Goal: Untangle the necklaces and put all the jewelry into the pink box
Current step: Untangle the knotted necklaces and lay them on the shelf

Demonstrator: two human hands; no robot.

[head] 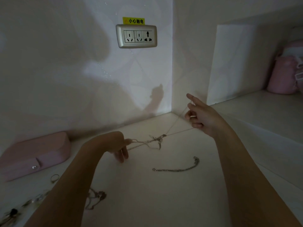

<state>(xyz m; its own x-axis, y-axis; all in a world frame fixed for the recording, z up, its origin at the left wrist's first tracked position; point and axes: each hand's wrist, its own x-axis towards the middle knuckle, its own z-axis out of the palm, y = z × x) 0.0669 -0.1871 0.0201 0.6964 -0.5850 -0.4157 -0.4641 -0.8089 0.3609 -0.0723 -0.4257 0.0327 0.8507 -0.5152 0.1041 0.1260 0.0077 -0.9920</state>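
Thin tangled necklaces (158, 139) stretch taut above the white surface between my two hands, with a knot of chain in the middle. My left hand (117, 145) pinches the strands at the left end. My right hand (199, 115) is raised near the wall corner, its fingers curled round two strands that run down to the knot. The pink box (33, 154) lies shut at the left by the wall. A thicker chain (180, 167) lies loose on the surface in front of the knot.
A ring (54, 177), another tangled chain (95, 199) and several small jewelry pieces (24, 205) lie at the lower left. A wall socket (136, 36) sits above. A pink container (285, 74) stands on the raised shelf at right.
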